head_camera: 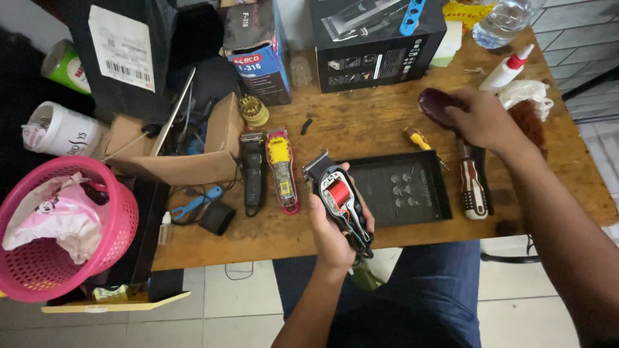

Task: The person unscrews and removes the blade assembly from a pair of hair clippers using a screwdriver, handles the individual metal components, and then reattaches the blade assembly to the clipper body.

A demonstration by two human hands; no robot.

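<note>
Pink basket (97, 258) far left, crumpled cloth inside. Open cardboard box (193, 164) beside it. Black clipper (252, 171) and yellow-red clipper (282, 169) lie side by side on wooden table (361, 122). Left hand (332, 229) at table's near edge, fingers wrapped round opened clipper (342, 200), red coil and wires exposed, blade end up. Black tray (403, 188) just right of it. Red-white screwdriver (472, 187) beside tray. Right hand (483, 119) further back, fingers curled over dark maroon cover (435, 106), touching it. White glue bottle (507, 69) behind.
</note>
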